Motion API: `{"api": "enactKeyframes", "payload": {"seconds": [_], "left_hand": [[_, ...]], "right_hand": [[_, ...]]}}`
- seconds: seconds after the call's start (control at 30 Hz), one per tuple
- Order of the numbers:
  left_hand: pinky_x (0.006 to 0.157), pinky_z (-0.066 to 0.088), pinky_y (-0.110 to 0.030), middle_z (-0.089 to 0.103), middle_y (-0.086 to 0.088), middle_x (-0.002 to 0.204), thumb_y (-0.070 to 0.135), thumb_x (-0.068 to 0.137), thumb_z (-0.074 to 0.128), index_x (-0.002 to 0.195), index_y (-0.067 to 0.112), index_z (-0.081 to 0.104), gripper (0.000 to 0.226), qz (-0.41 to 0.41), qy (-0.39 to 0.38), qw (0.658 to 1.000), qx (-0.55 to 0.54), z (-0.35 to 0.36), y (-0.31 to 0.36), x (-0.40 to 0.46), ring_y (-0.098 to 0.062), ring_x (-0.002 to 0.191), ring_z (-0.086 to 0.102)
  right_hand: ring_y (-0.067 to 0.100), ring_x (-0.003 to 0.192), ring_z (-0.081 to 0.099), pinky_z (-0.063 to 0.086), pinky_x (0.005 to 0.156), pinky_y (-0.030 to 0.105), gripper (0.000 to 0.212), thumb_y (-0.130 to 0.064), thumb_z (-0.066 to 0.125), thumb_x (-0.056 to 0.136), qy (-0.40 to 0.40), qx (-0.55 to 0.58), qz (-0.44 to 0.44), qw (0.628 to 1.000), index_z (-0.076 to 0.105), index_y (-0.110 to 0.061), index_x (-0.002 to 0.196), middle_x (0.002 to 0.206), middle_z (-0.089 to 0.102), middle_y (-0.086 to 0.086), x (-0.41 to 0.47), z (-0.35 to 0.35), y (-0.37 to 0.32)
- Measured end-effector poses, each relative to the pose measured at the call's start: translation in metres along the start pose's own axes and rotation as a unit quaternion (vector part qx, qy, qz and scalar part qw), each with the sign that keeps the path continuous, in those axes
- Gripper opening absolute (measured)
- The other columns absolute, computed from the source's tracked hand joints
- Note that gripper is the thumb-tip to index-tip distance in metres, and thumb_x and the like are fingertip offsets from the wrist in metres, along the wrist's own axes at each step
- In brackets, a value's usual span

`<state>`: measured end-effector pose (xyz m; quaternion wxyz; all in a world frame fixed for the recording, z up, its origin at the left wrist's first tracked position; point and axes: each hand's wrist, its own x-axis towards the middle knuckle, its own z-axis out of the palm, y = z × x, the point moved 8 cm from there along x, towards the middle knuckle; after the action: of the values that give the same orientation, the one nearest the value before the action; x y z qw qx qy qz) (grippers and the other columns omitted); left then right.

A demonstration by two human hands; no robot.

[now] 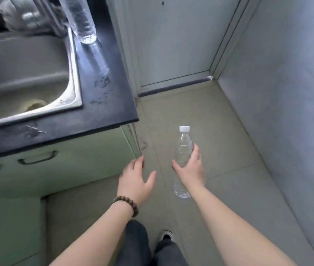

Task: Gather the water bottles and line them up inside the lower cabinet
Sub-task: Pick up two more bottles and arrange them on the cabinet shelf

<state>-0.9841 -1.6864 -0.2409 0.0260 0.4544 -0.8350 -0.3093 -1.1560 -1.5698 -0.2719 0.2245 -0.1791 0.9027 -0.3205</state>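
Right now, in the head view, your right hand (190,167) is wrapped around the middle of a clear water bottle (183,148), held out over the floor (229,143) with its white cap (184,128) pointing away from you and its base showing below your wrist. Your fingers curl around the far side of the bottle and your thumb presses the near side.

Your left hand (136,181) holds nothing: the fingers are spread and relaxed, with the fingertips just beside the right-hand corner of the green lower cabinet (60,166); whether they touch it you cannot tell. A beaded bracelet (127,204) sits on that wrist.

A second clear bottle (81,20) stands upright on the black worktop (102,96), near its back edge and just beside the right rim of the steel sink (74,77); its top is cut off by the frame. Past the sink's back edge lies a blurred clutter of things you cannot make out.

On the cabinet front, dark handles (38,157) sit below the worktop's near edge. A door (175,45) closes off the far end of the floor, and a grey wall (286,93) runs along your right. Your dark trousers and one shoe (166,236) show at the bottom.
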Motion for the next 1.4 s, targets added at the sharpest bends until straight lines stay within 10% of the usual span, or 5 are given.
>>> {"api": "enactKeyframes", "payload": {"seconds": [0.4,0.57,0.87,1.07,1.4], "left_hand": [[0.108,0.031,-0.031,0.046,-0.001,0.139,0.037,0.088,0.061,0.141,0.016,0.04,0.061,0.021,0.19,0.974,-0.118,-0.205,0.09,0.007,-0.017,0.129,0.04],[0.106,0.023,-0.02,0.042,-0.003,0.143,0.038,0.087,0.062,0.143,0.012,0.035,0.067,0.028,0.217,0.968,-0.121,-0.25,0.082,0.066,-0.015,0.132,0.036],[0.114,0.027,-0.043,0.024,-0.005,0.153,0.058,0.072,0.071,0.15,0.023,0.011,0.104,-0.041,0.233,0.951,-0.197,-0.321,0.038,0.241,-0.02,0.14,0.026],[0.109,0.024,-0.026,0.025,-0.001,0.154,0.052,0.061,0.083,0.15,0.031,0.006,0.119,-0.037,0.202,0.918,-0.34,-0.329,0.021,0.335,-0.014,0.139,0.03],[0.083,0.045,-0.022,0.063,0.023,0.094,0.042,0.068,0.08,0.106,0.04,0.05,0.048,-0.038,0.23,0.903,-0.361,-0.326,0.014,0.354,0.007,0.088,0.06]], "right_hand": [[0.022,0.127,0.047,0.042,0.097,0.034,0.094,-0.04,0.076,0.075,0.067,0.048,-0.138,0.987,0.02,-0.02,0.148,0.148,0.039,0.002,-0.031,-0.148,-0.159],[0.017,0.114,0.054,0.044,0.08,0.031,0.087,-0.04,0.077,0.073,0.084,0.079,-0.15,0.982,0.027,-0.026,0.142,0.137,0.047,-0.006,0.011,-0.151,-0.21],[0.022,0.119,0.053,0.043,0.085,0.033,0.09,-0.04,0.077,0.073,0.117,0.065,-0.183,0.974,0.026,-0.021,0.145,0.142,0.045,-0.002,0.114,-0.118,-0.332],[0.022,0.118,0.052,0.042,0.085,0.033,0.089,-0.037,0.078,0.073,0.13,0.062,-0.172,0.974,0.027,-0.022,0.144,0.14,0.046,-0.002,0.163,-0.095,-0.376],[0.021,0.112,0.056,0.044,0.084,0.033,0.085,-0.037,0.079,0.071,0.142,0.066,-0.136,0.978,0.029,-0.027,0.14,0.135,0.05,-0.004,0.176,-0.088,-0.37]]}}
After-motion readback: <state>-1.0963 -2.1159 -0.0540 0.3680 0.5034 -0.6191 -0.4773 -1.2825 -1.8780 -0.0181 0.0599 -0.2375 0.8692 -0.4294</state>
